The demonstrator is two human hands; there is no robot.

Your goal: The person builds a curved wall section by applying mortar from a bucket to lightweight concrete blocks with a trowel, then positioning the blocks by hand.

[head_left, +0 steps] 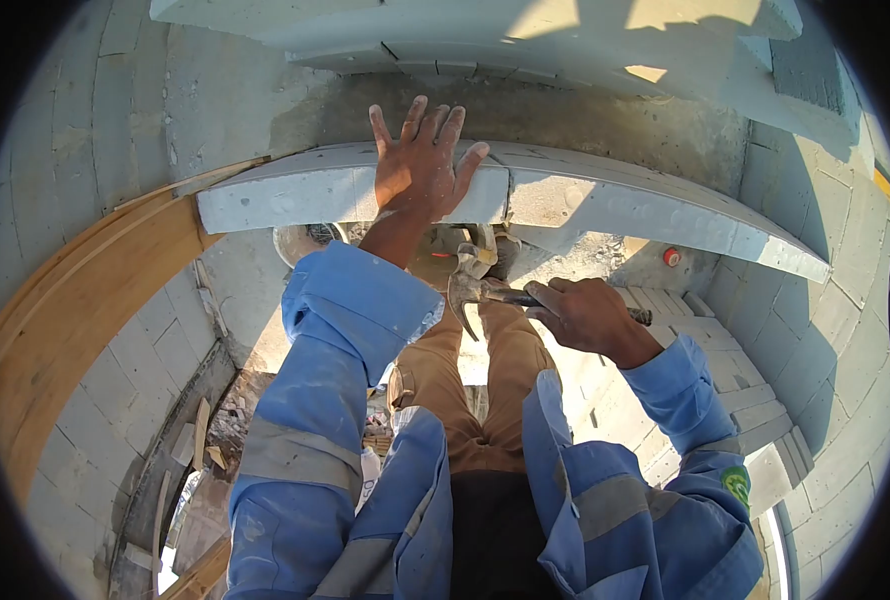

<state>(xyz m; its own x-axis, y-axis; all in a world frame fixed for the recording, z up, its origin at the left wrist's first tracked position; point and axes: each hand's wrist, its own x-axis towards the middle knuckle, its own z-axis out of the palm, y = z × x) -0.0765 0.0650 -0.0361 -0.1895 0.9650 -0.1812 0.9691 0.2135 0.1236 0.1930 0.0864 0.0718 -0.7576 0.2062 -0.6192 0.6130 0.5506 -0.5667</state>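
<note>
My left hand [420,170] reaches forward with its fingers spread. Its palm appears to lie on a pale grey block [295,198] in a long, low row across the view. My right hand [587,318] is wrapped round the dark handle of a claw hammer [467,287]. The hammer head is on the left, its curved claw pointing down, apart from the blocks on my side of the row. Right of my left hand, a second pale block [655,222] meets the first at a narrow joint.
A curved wooden plank [95,290] runs along the left side. Block walls [815,300] rise on both sides. Stacked blocks [735,370] stand low on the right, near a small red round object [672,257]. Wood scraps and rubble [235,410] lie at lower left.
</note>
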